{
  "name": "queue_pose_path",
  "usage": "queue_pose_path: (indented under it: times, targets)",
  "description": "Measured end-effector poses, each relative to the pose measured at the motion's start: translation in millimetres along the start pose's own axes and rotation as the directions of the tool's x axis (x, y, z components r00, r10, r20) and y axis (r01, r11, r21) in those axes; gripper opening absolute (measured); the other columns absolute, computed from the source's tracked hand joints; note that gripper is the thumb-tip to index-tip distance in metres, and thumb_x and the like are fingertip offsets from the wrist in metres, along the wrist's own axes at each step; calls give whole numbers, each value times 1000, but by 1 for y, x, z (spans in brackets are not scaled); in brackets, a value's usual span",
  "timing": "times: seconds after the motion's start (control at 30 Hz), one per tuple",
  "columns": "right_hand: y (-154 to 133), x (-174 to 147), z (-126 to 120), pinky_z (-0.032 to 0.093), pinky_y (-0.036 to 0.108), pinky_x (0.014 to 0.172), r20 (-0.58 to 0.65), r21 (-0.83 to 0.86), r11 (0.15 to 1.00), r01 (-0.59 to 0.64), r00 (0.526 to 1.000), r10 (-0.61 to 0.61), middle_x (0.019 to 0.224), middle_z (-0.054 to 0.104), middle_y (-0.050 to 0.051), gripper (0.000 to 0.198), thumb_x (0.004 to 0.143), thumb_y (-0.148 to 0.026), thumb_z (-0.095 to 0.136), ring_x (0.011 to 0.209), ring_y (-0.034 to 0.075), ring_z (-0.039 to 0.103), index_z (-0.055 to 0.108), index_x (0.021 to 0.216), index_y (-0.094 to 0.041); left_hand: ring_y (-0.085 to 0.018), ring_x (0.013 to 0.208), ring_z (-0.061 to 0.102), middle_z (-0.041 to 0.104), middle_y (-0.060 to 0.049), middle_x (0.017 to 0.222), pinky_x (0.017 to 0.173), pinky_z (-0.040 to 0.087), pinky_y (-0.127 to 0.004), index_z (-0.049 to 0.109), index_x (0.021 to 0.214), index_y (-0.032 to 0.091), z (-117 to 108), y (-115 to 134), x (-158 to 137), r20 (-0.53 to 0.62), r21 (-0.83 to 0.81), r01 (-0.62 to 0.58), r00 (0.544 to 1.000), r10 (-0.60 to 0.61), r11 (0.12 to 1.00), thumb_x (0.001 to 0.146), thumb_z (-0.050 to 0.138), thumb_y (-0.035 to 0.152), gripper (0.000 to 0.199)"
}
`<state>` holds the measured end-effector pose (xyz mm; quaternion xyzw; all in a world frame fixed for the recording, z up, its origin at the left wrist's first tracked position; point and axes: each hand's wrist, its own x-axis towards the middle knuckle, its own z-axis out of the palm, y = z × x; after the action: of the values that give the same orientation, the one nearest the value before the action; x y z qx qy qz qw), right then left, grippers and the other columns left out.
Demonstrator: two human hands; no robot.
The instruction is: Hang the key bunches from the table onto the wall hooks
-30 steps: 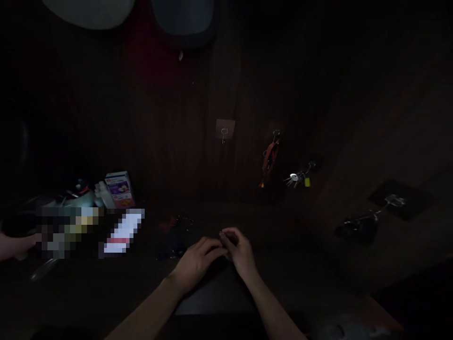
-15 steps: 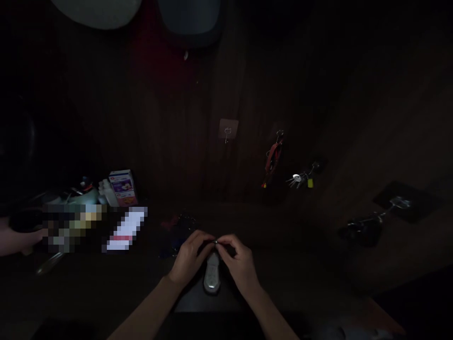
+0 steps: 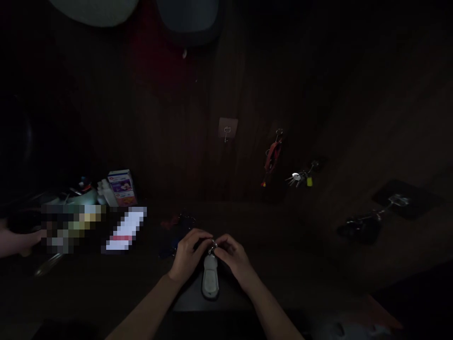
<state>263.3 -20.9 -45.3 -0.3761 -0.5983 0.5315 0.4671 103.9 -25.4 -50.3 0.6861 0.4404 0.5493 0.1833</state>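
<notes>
"Item 1?"
"Left hand (image 3: 189,255) and right hand (image 3: 234,260), fingertips pinched narrow on 1 small metal ring (image 3: 214,243)."
"Item 2?"
"1 pale fob (image 3: 210,279), elongated, below the ring, between the hands, near the front edge of the worktop (image 3: 283,257). Hanging or resting: not determinable."
"Surroundings?"
"1 dark blue item (image 3: 174,244), just beside the left hand; 1 bunch of keys (image 3: 296,177), hung on the wall, yellow tag (image 3: 309,181)."

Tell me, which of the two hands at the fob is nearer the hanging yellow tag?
Right. The right hand is below the yellow tag and left of it in the view; the left hand is farther left, beyond the fob.
</notes>
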Motion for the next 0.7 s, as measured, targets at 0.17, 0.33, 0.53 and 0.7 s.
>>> queue_pose_path:
  times: [0.17, 0.33, 0.53, 0.7]
  targets:
    - [11, 2, 0, 48, 28, 70, -15, 92, 996, -9, 1000, 11, 77, 67, 1, 25, 68, -44, 71, 76, 17, 61, 64, 75, -21, -16, 76, 65, 69, -3, 82, 72, 54, -29, 67, 88, 21, -1, 2, 1, 3, 4, 49, 999, -49, 999, 84, 56, 32, 16]
    - [4, 1, -10, 50, 35, 75, -144, 218, 976, 0, 989, 32, 84, 70, 5, 31, 64, -40, 75, 84, 22, 66, 64, 86, -22, -19, 88, 66, 71, -3, 93, 80, 52, -31, 66, 95, 22, -3, 0, 3, -33, 53, 152, 988, -150, 987, 86, 51, 33, 21]
    - [-23, -5, -42, 50, 40, 85, -475, 13, 995, 97, 876, -80, 101, 69, 9, 44, 63, -36, 75, 97, 25, 63, 65, 104, -21, -19, 81, 67, 71, -2, 87, 71, 53, -29, 66, 91, 24, -3, -1, 3, 14, 87, 189, 981, -191, 978, 85, 49, 40, 24]
    - [-41, -18, -81, 49, 39, 87, -699, -383, 917, 113, 613, -368, 98, 69, 6, 37, 66, -39, 72, 92, 23, 63, 66, 99, -21, -18, 72, 68, 71, 2, 81, 61, 52, -24, 66, 85, 26, -1, -6, 4, 69, 136, 201, 975, -212, 970, 83, 50, 42, 23]
